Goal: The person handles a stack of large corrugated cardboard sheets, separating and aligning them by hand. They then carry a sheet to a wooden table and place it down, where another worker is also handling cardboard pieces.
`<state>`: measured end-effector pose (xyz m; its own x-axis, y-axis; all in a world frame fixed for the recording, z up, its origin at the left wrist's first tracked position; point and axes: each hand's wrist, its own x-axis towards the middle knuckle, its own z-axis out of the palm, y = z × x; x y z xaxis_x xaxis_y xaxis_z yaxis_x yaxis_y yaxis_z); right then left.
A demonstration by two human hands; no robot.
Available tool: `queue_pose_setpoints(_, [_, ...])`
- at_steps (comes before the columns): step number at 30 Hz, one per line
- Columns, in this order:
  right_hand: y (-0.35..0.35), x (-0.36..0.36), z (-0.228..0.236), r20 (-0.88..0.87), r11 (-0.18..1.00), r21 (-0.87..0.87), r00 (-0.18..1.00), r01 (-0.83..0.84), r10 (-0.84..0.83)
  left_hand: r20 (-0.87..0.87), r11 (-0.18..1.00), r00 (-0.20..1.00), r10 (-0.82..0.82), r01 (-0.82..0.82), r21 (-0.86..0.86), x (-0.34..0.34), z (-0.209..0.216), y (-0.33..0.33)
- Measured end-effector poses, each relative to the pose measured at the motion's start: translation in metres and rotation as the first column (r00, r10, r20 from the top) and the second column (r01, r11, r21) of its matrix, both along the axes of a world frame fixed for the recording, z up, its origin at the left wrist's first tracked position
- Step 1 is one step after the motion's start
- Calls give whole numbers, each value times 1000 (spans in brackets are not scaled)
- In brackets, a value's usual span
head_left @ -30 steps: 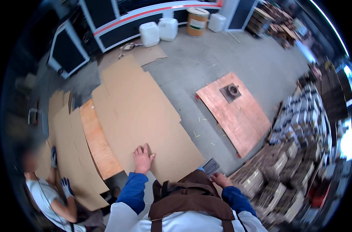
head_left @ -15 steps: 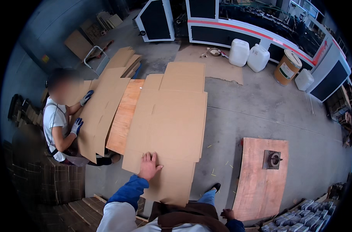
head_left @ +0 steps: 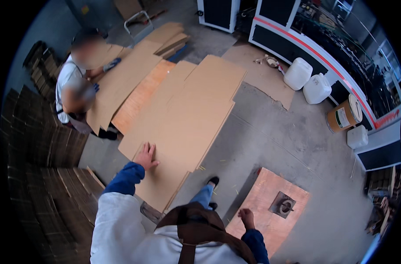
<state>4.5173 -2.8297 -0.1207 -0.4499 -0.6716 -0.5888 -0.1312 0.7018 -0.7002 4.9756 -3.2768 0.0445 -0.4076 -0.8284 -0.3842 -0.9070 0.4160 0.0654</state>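
My left hand (head_left: 146, 156) lies flat with spread fingers on the near part of a stack of flat brown cardboard sheets (head_left: 189, 114), cut with stepped edges. My right hand (head_left: 246, 218) is lower right, off the cardboard, its fingers loosely curled and nothing visible in them. It hangs over a reddish plywood board (head_left: 264, 187). On that board stands a dark metal piece with a ring (head_left: 283, 205). Between my stack and a second pile of cardboard (head_left: 125, 79) shows an orange plywood sheet (head_left: 143, 97).
Across the second pile a co-worker (head_left: 68, 83) in gloves leans over it, one gloved hand (head_left: 112, 64) on the cardboard. Bundled cardboard (head_left: 46, 211) stands at left. White jugs (head_left: 298, 73) and a brown drum (head_left: 343, 115) line a machine (head_left: 292, 39) at far right.
My view has turned, so the cardboard now slants up to the right. My right hand has risen over the plywood board. My left hand still rests on the sheets.
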Motion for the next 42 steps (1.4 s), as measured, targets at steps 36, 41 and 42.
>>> queue_pose_setpoints(36, [-675,-717,2,42,964,258,998,-57,48,-214,468,462,861,-884,-27,-426,21,-237])
queue_pose_setpoints(41, [-929,-638,51,83,944,-105,943,-314,323,-350,324,333,876,-942,-86,-446,-4,-260])
queue_pose_setpoints(42, [-962,-598,68,147,936,-90,925,-342,352,-342,300,324,882,-946,-124,-446,-5,-248])
